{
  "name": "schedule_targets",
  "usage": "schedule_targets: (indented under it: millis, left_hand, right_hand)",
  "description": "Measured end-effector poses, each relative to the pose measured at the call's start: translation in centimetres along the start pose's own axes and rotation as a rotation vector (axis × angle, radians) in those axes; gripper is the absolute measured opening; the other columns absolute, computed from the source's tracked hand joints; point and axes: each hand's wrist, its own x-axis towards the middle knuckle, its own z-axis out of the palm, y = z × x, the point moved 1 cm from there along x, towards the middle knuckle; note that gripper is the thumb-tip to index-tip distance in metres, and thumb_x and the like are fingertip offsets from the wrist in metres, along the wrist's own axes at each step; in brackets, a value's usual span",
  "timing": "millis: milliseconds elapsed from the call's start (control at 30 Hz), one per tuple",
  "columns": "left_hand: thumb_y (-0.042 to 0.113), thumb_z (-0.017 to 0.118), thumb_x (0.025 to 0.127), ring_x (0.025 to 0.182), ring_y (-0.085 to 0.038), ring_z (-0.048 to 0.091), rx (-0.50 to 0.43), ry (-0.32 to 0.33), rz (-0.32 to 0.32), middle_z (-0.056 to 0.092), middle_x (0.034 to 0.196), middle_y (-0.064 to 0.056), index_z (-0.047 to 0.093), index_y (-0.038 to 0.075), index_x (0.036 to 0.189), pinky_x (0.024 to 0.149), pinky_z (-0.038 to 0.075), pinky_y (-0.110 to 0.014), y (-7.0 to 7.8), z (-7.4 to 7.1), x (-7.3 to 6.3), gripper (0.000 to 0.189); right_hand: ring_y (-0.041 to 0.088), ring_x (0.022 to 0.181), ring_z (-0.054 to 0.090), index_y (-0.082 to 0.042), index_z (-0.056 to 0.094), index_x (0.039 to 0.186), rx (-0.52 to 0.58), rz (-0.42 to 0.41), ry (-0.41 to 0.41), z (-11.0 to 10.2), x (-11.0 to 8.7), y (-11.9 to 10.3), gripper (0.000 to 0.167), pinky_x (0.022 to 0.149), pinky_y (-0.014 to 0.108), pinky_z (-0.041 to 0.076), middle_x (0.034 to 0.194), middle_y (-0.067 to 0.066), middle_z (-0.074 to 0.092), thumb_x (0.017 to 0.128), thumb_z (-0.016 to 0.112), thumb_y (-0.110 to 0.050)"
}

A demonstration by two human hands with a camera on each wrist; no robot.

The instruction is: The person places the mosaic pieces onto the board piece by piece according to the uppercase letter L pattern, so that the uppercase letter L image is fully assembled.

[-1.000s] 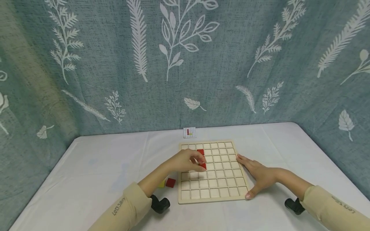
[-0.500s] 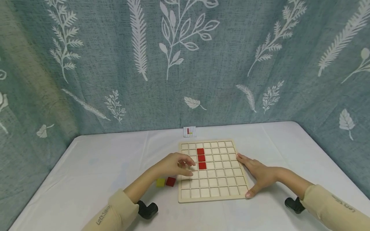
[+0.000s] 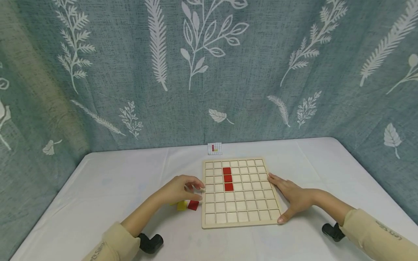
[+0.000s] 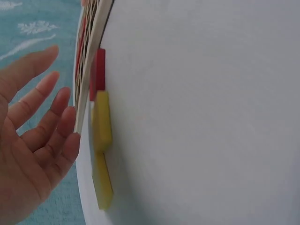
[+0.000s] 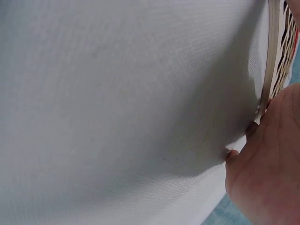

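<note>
A pale wooden board [image 3: 241, 196] with a grid of square cells lies on the table. Three red tiles [image 3: 227, 178] fill adjoining cells of one column in its upper left part. My left hand [image 3: 181, 189] hovers by the board's left edge, fingers loosely bent and holding nothing. Just below that hand, on the cloth, are a loose red tile [image 3: 193, 205] and a yellow tile [image 3: 182, 206]; in the left wrist view a second yellow tile [image 4: 103, 183] shows behind. My right hand [image 3: 295, 198] rests along the board's right edge, thumb and fingers spread.
Behind the board lies a small printed grid card [image 3: 214, 149] with red and yellow marks. White cloth [image 3: 130, 181] covers the table, and a patterned blue-green curtain [image 3: 261, 72] hangs at the back.
My left hand has let go of the lowest red tile in the column and moved left off the board, above the loose tiles. My right hand has stayed at the board's edge.
</note>
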Motion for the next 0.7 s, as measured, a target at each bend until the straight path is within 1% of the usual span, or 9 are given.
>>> schedule_targets:
  millis: [133, 333, 500, 700]
  left_hand:
    - [0.024, 0.074, 0.077, 0.082, -0.013, 0.054, 0.008, 0.009, -0.013, 0.063, 0.092, 0.001, 0.067, 0.012, 0.101, 0.072, 0.045, -0.028, -0.43, -0.13, -0.30, 0.028]
    - [0.024, 0.075, 0.076, 0.083, -0.015, 0.055, 0.009, 0.008, -0.016, 0.062, 0.092, 0.001, 0.067, 0.012, 0.100, 0.071, 0.046, -0.028, -0.53, -0.16, -0.49, 0.028]
    - [0.023, 0.076, 0.075, 0.083, -0.015, 0.055, 0.041, 0.004, -0.008, 0.062, 0.090, 0.003, 0.067, 0.012, 0.099, 0.072, 0.046, -0.027, -0.48, 0.14, -0.47, 0.027]
    - [0.024, 0.076, 0.075, 0.082, -0.012, 0.055, 0.067, 0.002, -0.021, 0.063, 0.089, 0.006, 0.068, 0.013, 0.096, 0.073, 0.046, -0.026, -0.55, 0.63, -0.56, 0.025]
  right_hand:
    - [0.048, 0.136, 0.006, 0.008, 0.003, 0.142, -0.010, 0.008, -0.001, -0.07, -0.03, 0.00, 0.126, 0.104, 0.063, 0.011, 0.149, 0.029, -0.002, 0.062, 0.080, -0.050]
    - [0.047, 0.136, 0.005, 0.008, 0.002, 0.143, -0.001, 0.010, -0.007, -0.10, -0.01, -0.05, 0.126, 0.104, 0.064, 0.010, 0.150, 0.028, -0.003, 0.062, 0.080, -0.050]
    - [0.047, 0.136, 0.005, 0.008, 0.002, 0.143, 0.003, 0.006, -0.007, -0.10, -0.01, -0.02, 0.125, 0.104, 0.064, 0.010, 0.150, 0.028, -0.003, 0.063, 0.080, -0.050]
    - [0.048, 0.136, 0.005, 0.008, 0.002, 0.143, 0.005, 0.010, -0.009, -0.02, 0.01, 0.05, 0.125, 0.103, 0.064, 0.010, 0.150, 0.028, -0.003, 0.063, 0.080, -0.049]
